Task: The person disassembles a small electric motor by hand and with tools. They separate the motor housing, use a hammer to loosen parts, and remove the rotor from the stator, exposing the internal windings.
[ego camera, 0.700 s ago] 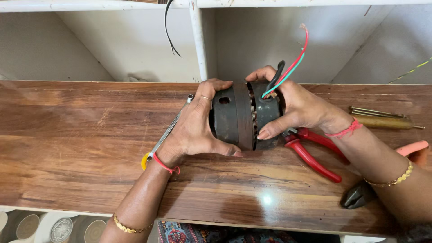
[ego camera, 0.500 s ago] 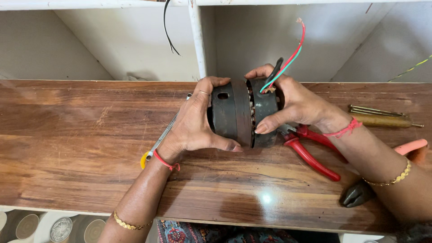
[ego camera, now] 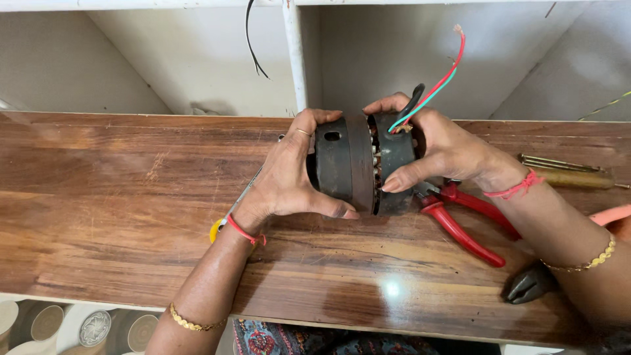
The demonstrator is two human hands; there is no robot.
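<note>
A dark round electric motor (ego camera: 358, 164) rests on its side on the wooden tabletop (ego camera: 118, 197), with copper windings showing in the gap between its two housing halves. My left hand (ego camera: 289, 181) grips the left half, thumb underneath. My right hand (ego camera: 440, 148) grips the right half, thumb pressing its front. Red, green and black wires (ego camera: 434, 85) stick up from the right end.
Red-handled pliers (ego camera: 463, 227) lie under my right wrist. A screwdriver with a yellow end (ego camera: 227, 210) lies beneath my left hand. A brass-coloured tool (ego camera: 565, 172) sits at the far right, a dark object (ego camera: 529, 286) near the front edge. White shelving stands behind.
The motor and both hands have shifted slightly up and away from me. The grip of both hands stays the same.
</note>
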